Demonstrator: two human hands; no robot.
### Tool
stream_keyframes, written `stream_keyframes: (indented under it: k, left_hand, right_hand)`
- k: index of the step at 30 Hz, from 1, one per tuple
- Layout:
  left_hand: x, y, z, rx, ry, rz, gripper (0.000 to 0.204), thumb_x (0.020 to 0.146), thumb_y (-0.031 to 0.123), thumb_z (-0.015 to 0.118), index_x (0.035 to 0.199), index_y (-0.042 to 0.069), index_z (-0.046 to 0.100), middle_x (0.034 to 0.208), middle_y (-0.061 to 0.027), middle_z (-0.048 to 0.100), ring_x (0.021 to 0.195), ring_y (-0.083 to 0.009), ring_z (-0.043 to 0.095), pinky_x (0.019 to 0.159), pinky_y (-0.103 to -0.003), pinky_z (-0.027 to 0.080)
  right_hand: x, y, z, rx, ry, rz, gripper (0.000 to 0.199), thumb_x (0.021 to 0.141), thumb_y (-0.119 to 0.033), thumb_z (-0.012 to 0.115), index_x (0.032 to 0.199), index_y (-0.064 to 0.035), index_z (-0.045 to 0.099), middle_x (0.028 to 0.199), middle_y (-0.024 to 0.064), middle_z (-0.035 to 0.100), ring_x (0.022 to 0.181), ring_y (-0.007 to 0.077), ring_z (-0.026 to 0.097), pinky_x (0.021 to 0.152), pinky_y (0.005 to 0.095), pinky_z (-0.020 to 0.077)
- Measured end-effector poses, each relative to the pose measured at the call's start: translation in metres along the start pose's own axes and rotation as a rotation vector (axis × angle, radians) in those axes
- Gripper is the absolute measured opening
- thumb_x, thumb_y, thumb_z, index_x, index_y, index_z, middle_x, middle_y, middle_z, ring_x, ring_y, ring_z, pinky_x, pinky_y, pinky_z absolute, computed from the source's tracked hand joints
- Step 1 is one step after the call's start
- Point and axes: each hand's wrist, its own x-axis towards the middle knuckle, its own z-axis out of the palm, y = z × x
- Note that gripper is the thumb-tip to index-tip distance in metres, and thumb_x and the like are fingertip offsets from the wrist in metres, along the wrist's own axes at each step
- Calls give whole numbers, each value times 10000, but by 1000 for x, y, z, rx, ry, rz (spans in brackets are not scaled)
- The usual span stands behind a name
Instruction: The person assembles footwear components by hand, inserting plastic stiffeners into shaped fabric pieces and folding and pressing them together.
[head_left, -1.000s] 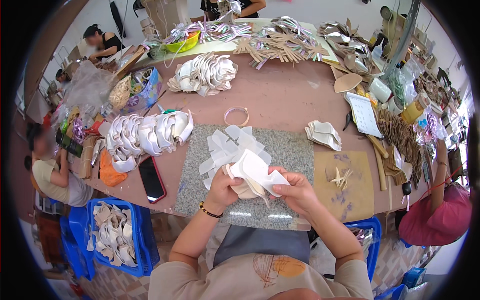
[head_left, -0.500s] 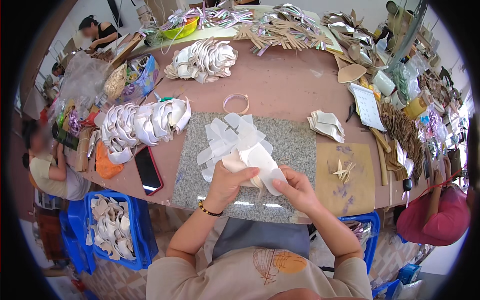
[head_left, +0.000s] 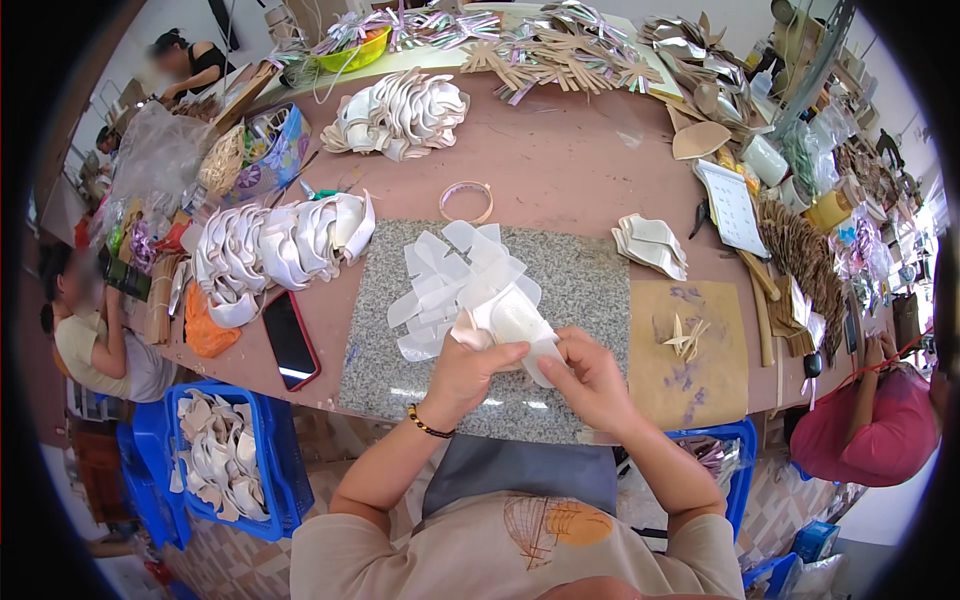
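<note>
My left forearm and my right forearm come in over the near edge of the tabletop, slanting toward each other. My left hand and my right hand meet above the near half of the grey stone slab, with a beaded bracelet around my left wrist.

Between my hands is the white piece, tilted, its far end reaching toward the middle of the slab. My left thumb lies flat across it, pointing to the right, and pinches it against fingers which are mostly hidden below. With my right thumb I press a translucent strip at its near right side; the right forefinger is bent, and how the other right fingers stand, I cannot tell. Also I cannot tell if the piece touches the slab.

Just beyond it, loose translucent sheets lie overlapping toward the slab's far left corner. A small white stack sits by its far right corner. A ring of tape lies on the tabletop, near the slab's far edge.
</note>
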Motion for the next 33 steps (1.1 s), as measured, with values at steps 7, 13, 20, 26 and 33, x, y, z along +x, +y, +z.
stream_keyframes:
  k: [7, 13, 20, 26, 33]
  left_hand:
    - [4, -8, 3, 314, 151, 137, 281, 738, 21, 657, 1001, -11, 566, 889, -63, 627, 754, -109, 609, 651, -261, 531]
    - [10, -16, 0, 575, 234, 304, 192, 726, 63, 668, 887, -22, 607, 793, -50, 639, 688, -80, 594, 588, -232, 485]
    - [15, -17, -6, 607, 262, 340, 223, 718, 77, 700, 893, -21, 604, 808, -51, 642, 714, -82, 590, 602, -235, 480]
    - [13, -19, -3, 494, 257, 298, 247, 728, 100, 706, 915, -16, 594, 812, -50, 638, 706, -81, 581, 602, -237, 469]
    - [9, -1, -10, 663, 54, 189, 264, 767, 50, 664, 1008, -11, 576, 892, -49, 640, 790, -109, 603, 676, -253, 494]
  right_hand:
    - [2, -16, 7, -350, 86, -94, 180, 839, -94, 593, 732, 36, 530, 699, 137, 487, 612, 261, 485, 549, 348, 392]
    - [1, -4, 10, -323, 162, -14, 187, 844, -88, 588, 716, 25, 513, 674, 109, 483, 594, 209, 489, 516, 321, 384]
    - [2, 18, 12, -81, 273, 50, 210, 808, -60, 627, 671, -12, 476, 749, 77, 580, 619, 89, 478, 527, 249, 386]
    - [3, 23, 13, 1, 327, 55, 245, 779, -36, 647, 660, -14, 434, 720, 73, 578, 631, 72, 478, 531, 244, 391]
    - [15, 3, -9, -87, -24, 239, 173, 845, -129, 611, 889, 9, 515, 684, 17, 566, 620, 49, 482, 535, 247, 410]
